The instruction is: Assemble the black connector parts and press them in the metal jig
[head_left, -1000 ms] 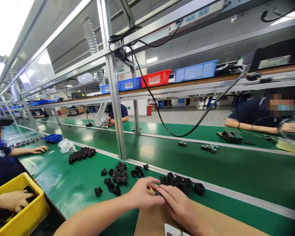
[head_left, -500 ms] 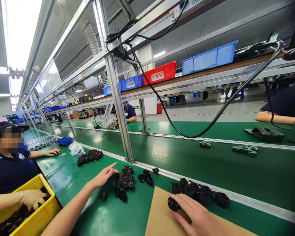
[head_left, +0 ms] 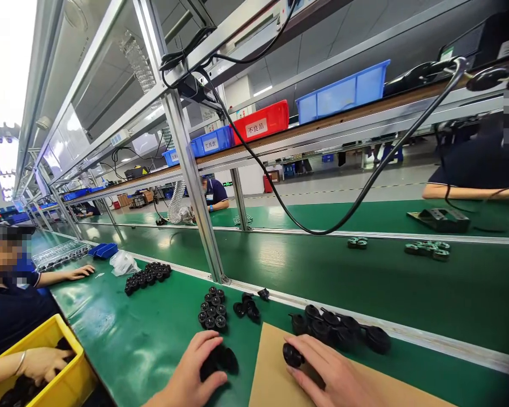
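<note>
My right hand [head_left: 328,370] pinches a black round plastic part [head_left: 292,355] just above a sheet of brown cardboard [head_left: 265,373]. My left hand [head_left: 197,364] curls around a few loose black plastic parts [head_left: 224,360] on the green bench, thumb and fingers on either side of them; how firmly it grips is hard to see. Beyond it stands a tight group of round black parts [head_left: 212,310] in rows. A small loose cluster of black pieces [head_left: 246,308] lies to its right. Behind the cardboard is a row of larger black round parts [head_left: 348,330].
At left, a co-worker's hand [head_left: 46,362] reaches into a yellow bin [head_left: 70,362] of black parts. Another black cluster [head_left: 148,276] and a plastic bag [head_left: 124,263] lie farther along. A metal post [head_left: 195,198] rises at the bench rail; a black cable [head_left: 305,229] hangs in front.
My left hand has come back from beside the grouped parts, toward me and rightward, and now wraps the loose pieces. My right hand keeps its part over the cardboard. The view has shifted slightly.
</note>
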